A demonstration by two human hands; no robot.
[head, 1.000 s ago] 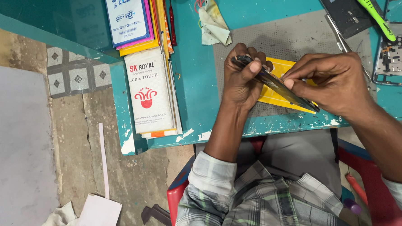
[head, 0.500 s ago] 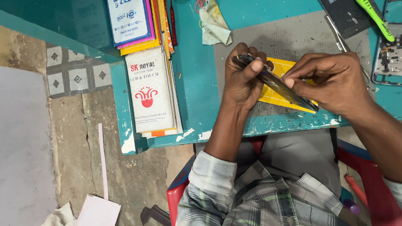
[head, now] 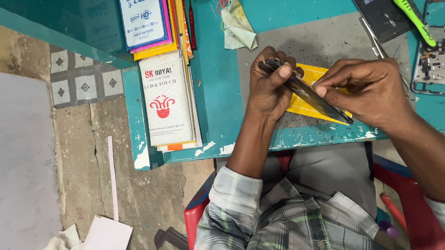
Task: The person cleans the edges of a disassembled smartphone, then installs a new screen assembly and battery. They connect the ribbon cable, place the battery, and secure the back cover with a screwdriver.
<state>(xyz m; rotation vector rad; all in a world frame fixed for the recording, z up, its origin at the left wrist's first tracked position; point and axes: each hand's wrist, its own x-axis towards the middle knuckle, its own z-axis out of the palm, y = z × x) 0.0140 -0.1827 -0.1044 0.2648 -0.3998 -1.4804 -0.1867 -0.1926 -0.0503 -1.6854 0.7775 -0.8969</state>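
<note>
My left hand (head: pixel 268 87) grips the far end of a thin dark phone screen panel (head: pixel 309 95), held edge-on above a grey work mat (head: pixel 306 38). My right hand (head: pixel 366 89) pinches the same panel along its near edge, fingertips pressed against it. Under the panel lies a yellow packet (head: pixel 317 74), partly hidden by both hands. Both forearms reach in from the bottom over a teal table (head: pixel 218 105).
A stack of flat white, blue and yellow boxes (head: pixel 164 87) lies on the table's left part. A crumpled cloth (head: pixel 236 28) sits at the top. An opened phone frame (head: pixel 438 62), a green-handled tool (head: pixel 412 18) and metal tweezers (head: pixel 374 39) lie at the right.
The hands and the panel have stayed almost still; my right fingers have shifted only slightly along the panel's edge.
</note>
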